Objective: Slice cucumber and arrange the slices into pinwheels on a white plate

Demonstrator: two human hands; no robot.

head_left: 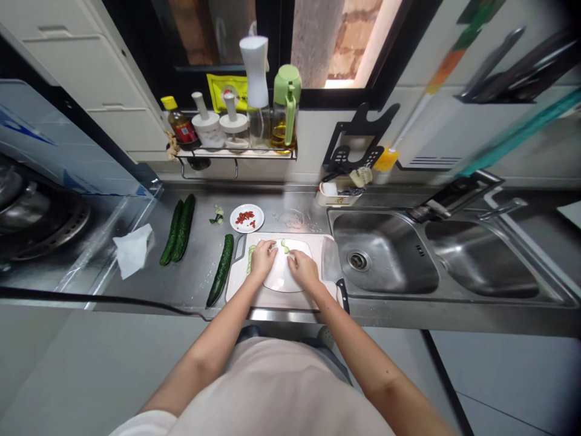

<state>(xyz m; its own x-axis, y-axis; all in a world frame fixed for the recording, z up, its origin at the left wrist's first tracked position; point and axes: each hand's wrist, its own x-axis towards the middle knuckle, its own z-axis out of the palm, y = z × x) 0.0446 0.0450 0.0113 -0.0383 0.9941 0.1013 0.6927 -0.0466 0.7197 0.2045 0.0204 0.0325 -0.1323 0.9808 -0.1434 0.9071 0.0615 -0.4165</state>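
Observation:
A white cutting board [236,284] lies on the steel counter with a white plate [279,280] on it. My left hand [263,257] rests over the plate's left edge with its fingers curled, beside a row of cucumber slices [249,258]. On the plate's right side my right hand [303,267] has its fingers pinched together near a few pale green cucumber pieces [285,245]. What either hand grips is too small to make out. A knife [333,266] lies along the board's right edge, blade flat and black handle [344,295] toward me.
A whole cucumber [221,269] lies left of the board, two more cucumbers [178,230] farther left, next to a crumpled tissue [132,248]. Behind the board sit a small plate of red chilli bits [247,218] and green scraps [218,215]. A double sink [385,254] is at right, a stove [36,224] at left, and a condiment rack [236,151] on the wall.

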